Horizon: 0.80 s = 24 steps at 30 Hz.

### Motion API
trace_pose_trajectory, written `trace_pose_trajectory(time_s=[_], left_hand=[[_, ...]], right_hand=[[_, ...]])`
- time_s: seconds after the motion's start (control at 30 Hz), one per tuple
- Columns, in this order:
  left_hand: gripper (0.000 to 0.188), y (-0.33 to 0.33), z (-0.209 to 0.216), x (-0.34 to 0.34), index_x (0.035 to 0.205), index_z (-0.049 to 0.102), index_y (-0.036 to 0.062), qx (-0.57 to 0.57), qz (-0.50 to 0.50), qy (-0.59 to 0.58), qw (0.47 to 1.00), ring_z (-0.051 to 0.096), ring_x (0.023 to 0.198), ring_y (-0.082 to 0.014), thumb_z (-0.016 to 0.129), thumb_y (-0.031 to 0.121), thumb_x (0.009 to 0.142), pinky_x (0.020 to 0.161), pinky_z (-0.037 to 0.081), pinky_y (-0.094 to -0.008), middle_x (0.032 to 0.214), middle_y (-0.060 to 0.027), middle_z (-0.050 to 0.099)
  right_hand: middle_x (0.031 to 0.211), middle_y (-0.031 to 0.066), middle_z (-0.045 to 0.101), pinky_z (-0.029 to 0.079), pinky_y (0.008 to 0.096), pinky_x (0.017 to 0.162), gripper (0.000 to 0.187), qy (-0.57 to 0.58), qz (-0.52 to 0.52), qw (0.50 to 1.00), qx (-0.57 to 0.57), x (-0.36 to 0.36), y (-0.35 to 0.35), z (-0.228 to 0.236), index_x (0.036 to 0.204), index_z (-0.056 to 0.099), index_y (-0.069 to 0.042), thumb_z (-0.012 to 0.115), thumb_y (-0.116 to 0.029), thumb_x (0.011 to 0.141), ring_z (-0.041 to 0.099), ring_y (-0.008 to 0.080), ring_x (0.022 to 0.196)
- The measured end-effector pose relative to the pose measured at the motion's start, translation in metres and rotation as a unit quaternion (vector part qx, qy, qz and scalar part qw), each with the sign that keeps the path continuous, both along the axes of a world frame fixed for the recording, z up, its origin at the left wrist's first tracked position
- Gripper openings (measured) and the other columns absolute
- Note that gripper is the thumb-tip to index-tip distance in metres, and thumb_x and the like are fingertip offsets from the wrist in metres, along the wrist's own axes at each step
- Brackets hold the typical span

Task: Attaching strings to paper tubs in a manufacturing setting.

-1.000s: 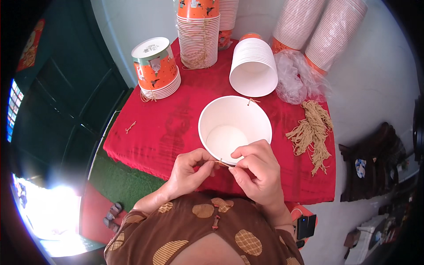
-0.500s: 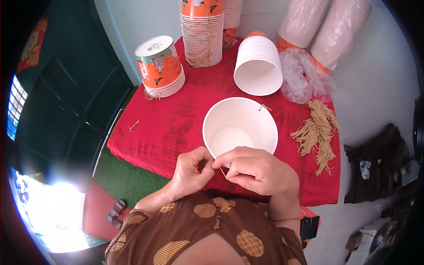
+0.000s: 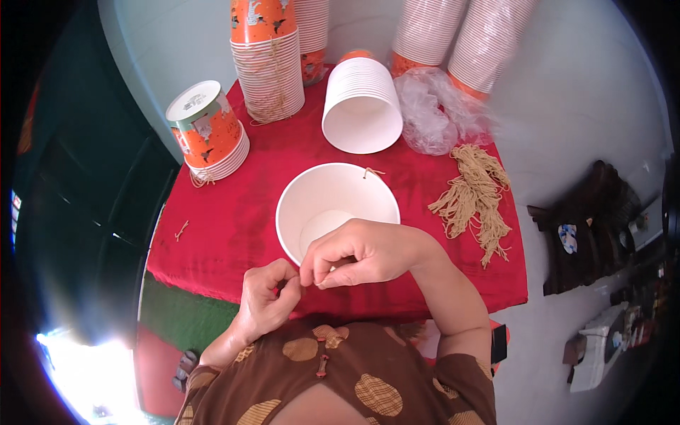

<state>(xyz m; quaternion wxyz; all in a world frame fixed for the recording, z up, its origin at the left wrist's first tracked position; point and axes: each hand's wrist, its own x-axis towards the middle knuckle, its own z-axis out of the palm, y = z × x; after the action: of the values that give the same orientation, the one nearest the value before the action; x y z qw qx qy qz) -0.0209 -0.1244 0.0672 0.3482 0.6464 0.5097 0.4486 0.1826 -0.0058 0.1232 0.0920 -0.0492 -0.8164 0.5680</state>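
The left hand (image 3: 268, 297) has thumb and forefinger pinched together, and the right hand (image 3: 361, 248) presses its fingertips in right beside them. Anything between them is too small for me to make out. They meet at the near rim of a white tub (image 3: 329, 188), mouth up at mid-frame, with a twine knot (image 3: 371, 172) on its far rim.

The red cloth (image 3: 212, 248) also bears an upturned orange stack (image 3: 212, 134) at upper left, a tipped stack (image 3: 361, 74) at top centre, and a twine bundle (image 3: 476, 198) at right. A dark green door (image 3: 78, 156) fills the left.

The left forearm angles up from the lower left; the right wrist arches over, palm down.
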Motion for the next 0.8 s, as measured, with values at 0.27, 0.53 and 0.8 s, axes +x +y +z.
trace_pose_trajectory(time_s=[0.27, 0.53, 0.8], left_hand=[[0.008, 0.005, -0.003, 0.003, 0.069, 0.054, 0.0012, 0.070, 0.014, 0.026, 0.997, 0.048, 0.048, -0.0098, 0.054, -0.005, 0.075, 0.046, 0.037, -0.0259, 0.055, -0.0054, 0.049], [0.009, 0.005, -0.003, 0.003, 0.069, 0.053, 0.0013, 0.061, 0.025, 0.025, 0.997, 0.047, 0.049, -0.0097, 0.056, -0.005, 0.075, 0.047, 0.038, -0.0264, 0.056, -0.0055, 0.049], [0.014, 0.004, 0.000, -0.011, 0.073, 0.059, 0.0000, 0.057, 0.005, -0.050, 0.997, 0.052, 0.053, -0.0095, 0.057, 0.004, 0.086, 0.050, 0.040, -0.0263, 0.062, -0.0044, 0.056]], right_hand=[[0.082, 0.0056, 0.064, 0.046, 0.0301, 0.069, 0.009, -0.017, -0.033, 0.999, 0.017, -0.012, -0.001, -0.006, 0.090, 0.062, 0.000, 0.058, -0.008, 0.091, 0.058, 0.0150, 0.075], [0.075, 0.0062, 0.061, 0.045, 0.0299, 0.066, 0.008, 0.007, -0.070, 0.997, 0.016, -0.012, -0.006, -0.005, 0.087, 0.061, 0.000, 0.059, -0.008, 0.090, 0.056, 0.0160, 0.070], [0.094, 0.0063, 0.060, 0.049, 0.0339, 0.063, 0.019, 0.034, -0.236, 0.922, 0.307, 0.005, -0.039, 0.011, 0.081, 0.055, -0.005, 0.073, -0.009, 0.077, 0.062, 0.0252, 0.079]])
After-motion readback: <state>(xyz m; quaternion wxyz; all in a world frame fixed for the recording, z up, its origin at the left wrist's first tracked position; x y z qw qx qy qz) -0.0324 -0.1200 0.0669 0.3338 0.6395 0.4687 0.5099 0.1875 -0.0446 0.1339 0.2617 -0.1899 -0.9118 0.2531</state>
